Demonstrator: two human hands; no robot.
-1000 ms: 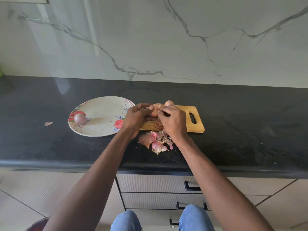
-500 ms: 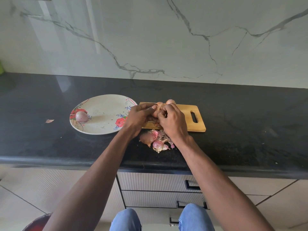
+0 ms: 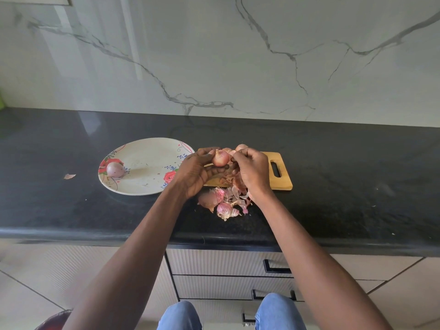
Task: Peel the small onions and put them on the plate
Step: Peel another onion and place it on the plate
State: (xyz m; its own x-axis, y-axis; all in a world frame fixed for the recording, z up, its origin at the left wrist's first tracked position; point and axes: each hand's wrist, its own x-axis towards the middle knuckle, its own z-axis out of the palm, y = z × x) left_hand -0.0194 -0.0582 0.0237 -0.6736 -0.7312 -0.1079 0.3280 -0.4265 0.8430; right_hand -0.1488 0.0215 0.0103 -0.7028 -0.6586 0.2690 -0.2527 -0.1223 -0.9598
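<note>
Since a moment ago we are showing more of the small pink-brown onion [image 3: 220, 158]: it was mostly hidden between our hands, and now it is sitting exposed above the near end of the pale wooden cutting board [image 3: 281, 181]. We are holding it in our left hand [image 3: 195, 172], thumb over its top and fingers curled under it. Our right hand [image 3: 252, 171] is pinching at the onion's right side with curled fingers, where loose skin is hanging. Another unpeeled onion [image 3: 241, 147] is peeking out behind our right hand. We are keeping a heap of pink papery onion skins [image 3: 225, 202] on the black stone counter [image 3: 357, 186], just nearer than the board. Left of the board, the white flower-patterned plate [image 3: 142, 148] is carrying one peeled purple onion [image 3: 115, 169] by its left rim. A single skin scrap [image 3: 69, 176] is lying on the counter further left.
</note>
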